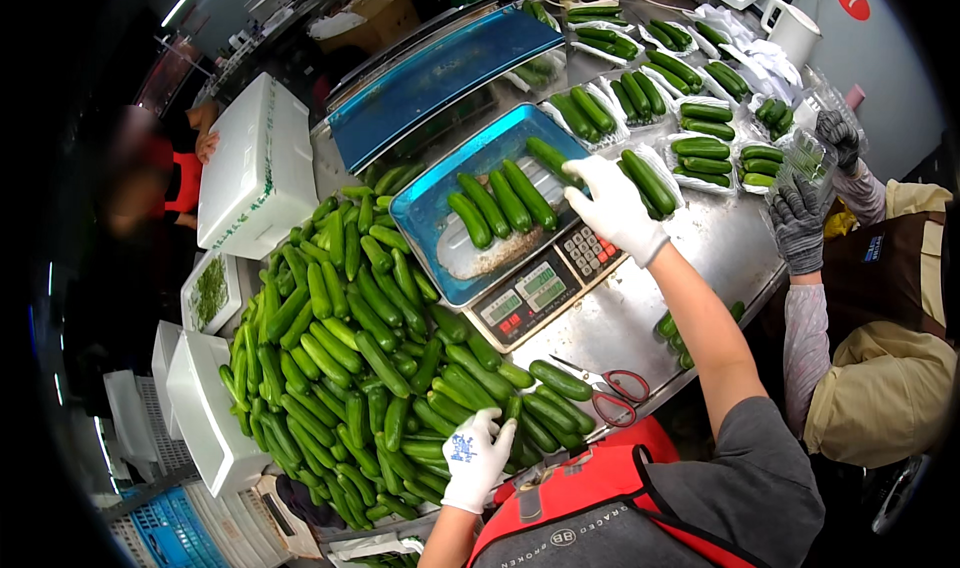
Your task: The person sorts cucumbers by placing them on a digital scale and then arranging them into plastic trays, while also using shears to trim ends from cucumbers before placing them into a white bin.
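Observation:
My right hand (615,204), in a white glove, grips the near end of a cucumber (546,154) over the blue tray (415,232) of a weighing scale. Several more cucumbers (491,202) lie side by side in that tray. Below it, the scale's keypad and lit display panel (534,290) face me. My left hand (476,459), gloved in white with a blue print, rests over the near edge of a large cucumber pile (337,350). Its thumb and forefinger are apart with nothing visibly held; the other fingers are partly hidden.
Red-handled scissors (611,392) lie near the table edge. Trays of packed cucumbers (701,155) cover the far right. A co-worker's grey-gloved hands (799,219) hold a clear plastic container (810,159). White foam boxes (259,167) stand left, beside another person.

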Action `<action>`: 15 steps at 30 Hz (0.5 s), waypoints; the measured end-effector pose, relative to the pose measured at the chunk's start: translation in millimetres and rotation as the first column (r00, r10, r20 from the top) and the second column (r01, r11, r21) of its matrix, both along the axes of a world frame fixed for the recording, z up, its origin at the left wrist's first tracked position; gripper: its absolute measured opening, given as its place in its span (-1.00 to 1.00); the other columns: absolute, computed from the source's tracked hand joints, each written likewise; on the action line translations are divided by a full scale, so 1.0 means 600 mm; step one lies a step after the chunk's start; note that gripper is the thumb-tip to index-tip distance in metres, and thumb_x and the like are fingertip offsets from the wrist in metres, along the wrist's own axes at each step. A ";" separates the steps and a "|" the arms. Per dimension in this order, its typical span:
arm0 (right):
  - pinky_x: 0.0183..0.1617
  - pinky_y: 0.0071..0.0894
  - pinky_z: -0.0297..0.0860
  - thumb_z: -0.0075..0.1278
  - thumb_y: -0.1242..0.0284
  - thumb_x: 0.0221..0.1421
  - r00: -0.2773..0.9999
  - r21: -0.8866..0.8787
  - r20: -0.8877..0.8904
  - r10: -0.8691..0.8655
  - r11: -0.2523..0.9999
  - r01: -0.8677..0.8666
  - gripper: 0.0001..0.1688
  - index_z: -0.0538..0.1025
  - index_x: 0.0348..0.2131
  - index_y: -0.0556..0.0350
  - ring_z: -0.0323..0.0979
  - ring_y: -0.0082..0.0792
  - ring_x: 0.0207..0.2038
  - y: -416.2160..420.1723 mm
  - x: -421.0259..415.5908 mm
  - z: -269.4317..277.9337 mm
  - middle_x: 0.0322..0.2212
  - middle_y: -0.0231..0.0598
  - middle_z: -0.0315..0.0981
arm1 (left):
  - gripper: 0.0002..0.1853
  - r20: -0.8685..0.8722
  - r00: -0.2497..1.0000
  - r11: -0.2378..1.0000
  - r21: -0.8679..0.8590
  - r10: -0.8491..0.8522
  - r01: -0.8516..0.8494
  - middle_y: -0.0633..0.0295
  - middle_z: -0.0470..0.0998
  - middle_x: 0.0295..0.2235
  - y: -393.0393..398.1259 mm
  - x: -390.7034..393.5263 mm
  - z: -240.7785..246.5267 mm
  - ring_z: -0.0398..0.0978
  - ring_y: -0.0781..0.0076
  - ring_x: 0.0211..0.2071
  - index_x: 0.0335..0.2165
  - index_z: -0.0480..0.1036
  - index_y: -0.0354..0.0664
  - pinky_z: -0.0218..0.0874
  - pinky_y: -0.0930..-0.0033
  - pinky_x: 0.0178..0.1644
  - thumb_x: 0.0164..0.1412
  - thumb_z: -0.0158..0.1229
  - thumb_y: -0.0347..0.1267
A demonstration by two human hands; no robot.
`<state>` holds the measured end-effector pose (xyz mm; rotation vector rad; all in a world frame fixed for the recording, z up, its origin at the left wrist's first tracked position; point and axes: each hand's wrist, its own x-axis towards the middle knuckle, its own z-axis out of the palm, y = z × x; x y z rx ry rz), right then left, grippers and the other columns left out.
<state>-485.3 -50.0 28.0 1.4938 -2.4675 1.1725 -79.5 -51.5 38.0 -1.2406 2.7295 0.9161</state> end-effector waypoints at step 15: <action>-0.31 -0.36 0.50 0.08 0.27 0.13 0.793 0.105 0.599 0.113 0.970 -0.217 -0.31 0.36 0.15 0.32 0.54 -0.31 -0.43 -0.094 -0.041 -0.030 -0.24 0.02 0.55 | -0.29 -0.369 0.665 0.614 0.770 0.649 -0.172 0.12 0.50 -0.10 -0.307 -0.358 0.001 0.50 0.42 -0.17 0.24 0.19 -0.30 0.39 0.32 -0.11 0.26 0.27 -0.25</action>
